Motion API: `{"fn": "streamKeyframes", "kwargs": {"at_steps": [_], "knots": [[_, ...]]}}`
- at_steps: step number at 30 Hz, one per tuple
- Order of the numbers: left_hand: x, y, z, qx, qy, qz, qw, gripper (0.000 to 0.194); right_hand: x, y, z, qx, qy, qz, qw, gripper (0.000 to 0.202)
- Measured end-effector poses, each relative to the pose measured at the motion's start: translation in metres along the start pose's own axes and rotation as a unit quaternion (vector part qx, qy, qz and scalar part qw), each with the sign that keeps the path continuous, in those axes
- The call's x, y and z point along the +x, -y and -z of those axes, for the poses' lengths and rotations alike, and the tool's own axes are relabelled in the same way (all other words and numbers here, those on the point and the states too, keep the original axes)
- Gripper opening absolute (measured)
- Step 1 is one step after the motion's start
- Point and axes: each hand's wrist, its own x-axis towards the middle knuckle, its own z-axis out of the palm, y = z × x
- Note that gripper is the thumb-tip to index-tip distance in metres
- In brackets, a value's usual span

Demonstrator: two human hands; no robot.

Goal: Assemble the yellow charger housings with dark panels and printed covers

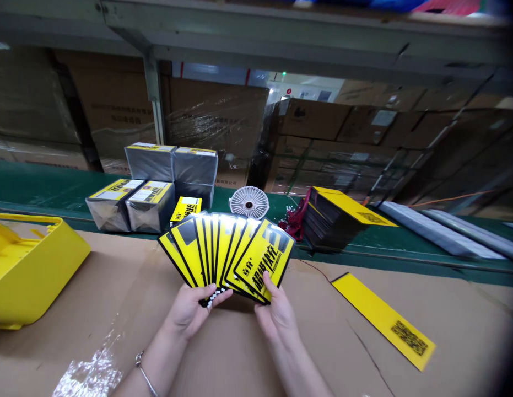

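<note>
Two bare hands, one spread of yellow-and-black cards (262, 259) between them, held above the bench (235, 353). Roughly ten cards fanned — overlap prevents an exact count. Left hand (192, 311): grip narrow, thumb and fingers pinching the lower left of the fan. Right hand (281, 314): grip closed on the lower right, thumb on the face of the front card. One bracelet (145, 375), left wrist.

Bench has a brown covering. On it: one yellow housing (37, 270) at far left, one long yellow strip (384, 320) at right with one QR code, one shiny clear patch (88, 375) at lower left.

Green surface (33, 179) behind: four plastic-wrapped blocks — two in front (109, 207) (152, 207), two behind (151, 165) (196, 168). One small yellow pack (187, 209) just right of the front pair. One white round fan grille (248, 203), one red cord bundle (295, 220), one dark stack (328, 223) with a yellow top sheet (351, 205), at least two grey bars (440, 229) at right. Several cartons (314, 118) beyond, too blurred to count.
</note>
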Motion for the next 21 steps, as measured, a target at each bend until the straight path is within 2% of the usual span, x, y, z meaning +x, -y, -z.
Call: {"fn": "streamKeyframes", "kwargs": {"at_steps": [14,21], "knots": [[0.0004,-0.0011,0.0008,-0.016,0.011,-0.028,0.999,0.069,-0.0029,-0.0057,-0.0017,0.041,-0.011,-0.006,0.999,0.048],[-0.0016,-0.0017,-0.0014,0.001,0.007,-0.050,0.999,0.062,-0.0050,-0.0075,-0.0013,0.049,-0.019,-0.016,0.998,0.047]]}}
